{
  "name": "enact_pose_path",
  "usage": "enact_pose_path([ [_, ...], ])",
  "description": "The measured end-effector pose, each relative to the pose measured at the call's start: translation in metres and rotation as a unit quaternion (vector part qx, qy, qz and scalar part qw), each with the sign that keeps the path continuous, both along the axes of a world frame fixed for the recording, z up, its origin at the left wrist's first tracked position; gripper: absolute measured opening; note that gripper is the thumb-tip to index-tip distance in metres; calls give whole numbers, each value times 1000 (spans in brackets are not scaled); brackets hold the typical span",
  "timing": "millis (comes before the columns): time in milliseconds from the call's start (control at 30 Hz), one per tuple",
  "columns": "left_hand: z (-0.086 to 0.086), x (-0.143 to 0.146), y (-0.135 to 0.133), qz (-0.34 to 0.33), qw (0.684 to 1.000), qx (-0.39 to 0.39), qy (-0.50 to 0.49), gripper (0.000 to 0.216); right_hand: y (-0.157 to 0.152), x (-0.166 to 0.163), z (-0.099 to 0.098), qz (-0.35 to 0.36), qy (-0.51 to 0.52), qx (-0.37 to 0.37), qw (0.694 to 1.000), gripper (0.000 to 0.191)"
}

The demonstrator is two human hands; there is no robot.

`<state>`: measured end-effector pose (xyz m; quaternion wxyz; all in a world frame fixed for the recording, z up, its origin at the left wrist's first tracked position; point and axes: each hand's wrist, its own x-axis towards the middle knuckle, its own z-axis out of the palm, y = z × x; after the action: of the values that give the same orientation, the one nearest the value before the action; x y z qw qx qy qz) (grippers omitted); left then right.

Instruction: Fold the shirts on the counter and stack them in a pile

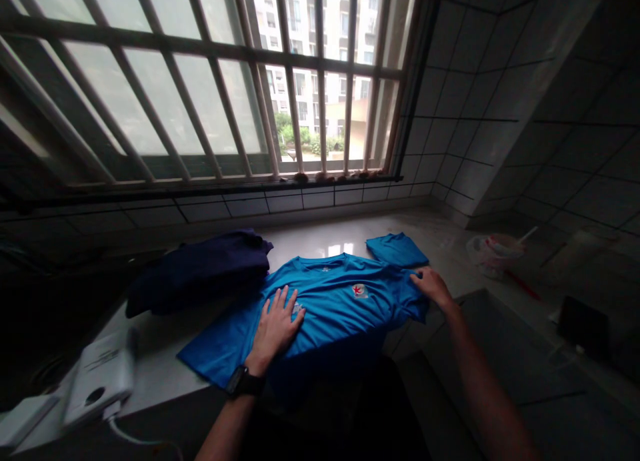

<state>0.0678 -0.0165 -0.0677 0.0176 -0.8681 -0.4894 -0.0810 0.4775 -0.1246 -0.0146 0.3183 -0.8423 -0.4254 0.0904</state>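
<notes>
A blue T-shirt [325, 314] with a red star badge on its chest lies spread on the counter, its lower part hanging over the front edge. My left hand [278, 324], with a dark watch on the wrist, presses flat on the shirt's chest with fingers apart. At the sleeve on the right, my right hand [431, 285] pinches the cloth between thumb and fingers. Just behind that sleeve rests a folded blue garment [397, 249]. To the left of the shirt is a dark navy pile of folded cloth [205, 267].
A white device [100, 374] with a cable plugged in sits at the counter's left front, beside a white box [25, 417]. On the right are a sink [480, 341] and a plastic tub [495, 251]. A barred window [280, 61] rises behind the counter [320, 231].
</notes>
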Motion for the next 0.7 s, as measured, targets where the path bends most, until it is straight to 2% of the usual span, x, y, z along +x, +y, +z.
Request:
enact_pose_path([
  [133,0,1,-1,2,1000,2,11,60,36,-34,34,101,53,11,993,17],
  [200,0,1,-2,2,1000,7,7,60,51,-61,49,187,112,35,975,17],
  [267,1,1,-2,3,1000,6,3,59,58,-90,58,325,212,64,919,29],
  [333,2,1,-3,6,1000,-3,2,59,57,-117,55,435,273,77,854,42],
  [367,3,1,-3,8,1000,-7,1,58,54,-128,48,459,263,68,846,47],
  [433,5,1,-4,10,1000,-13,-5,58,48,-147,27,455,170,11,874,52],
  [500,5,1,-6,8,1000,-19,-15,58,42,-161,1,418,36,-74,905,54],
  [567,4,3,-6,5,999,-29,-30,59,39,-170,-22,379,-77,-129,913,58],
  [633,5,4,-5,3,997,-45,-62,58,39,-175,-36,352,-141,-138,915,60],
  [700,11,3,-1,7,989,-74,-126,53,41,-177,-40,334,-168,-134,918,59],
])
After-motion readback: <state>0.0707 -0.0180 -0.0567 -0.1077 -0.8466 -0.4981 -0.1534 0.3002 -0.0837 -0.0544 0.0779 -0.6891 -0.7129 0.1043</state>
